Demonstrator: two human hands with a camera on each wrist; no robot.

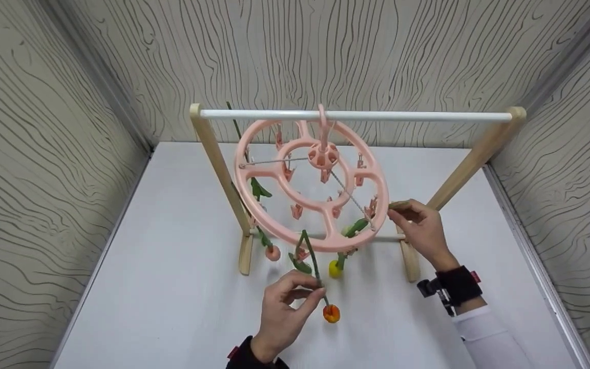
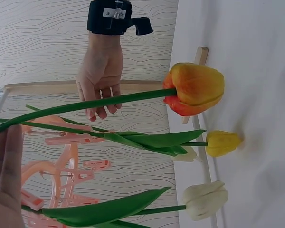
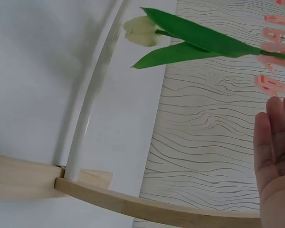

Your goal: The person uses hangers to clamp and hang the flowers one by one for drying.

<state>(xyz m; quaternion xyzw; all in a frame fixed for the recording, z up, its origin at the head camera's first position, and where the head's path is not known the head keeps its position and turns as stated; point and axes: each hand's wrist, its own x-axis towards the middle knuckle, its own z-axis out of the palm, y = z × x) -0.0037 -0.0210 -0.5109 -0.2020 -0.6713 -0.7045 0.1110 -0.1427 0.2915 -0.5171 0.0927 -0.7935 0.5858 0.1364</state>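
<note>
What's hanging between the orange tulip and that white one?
In the left wrist view, a yellow tulip hangs between the orange tulip and the white tulip.
</note>
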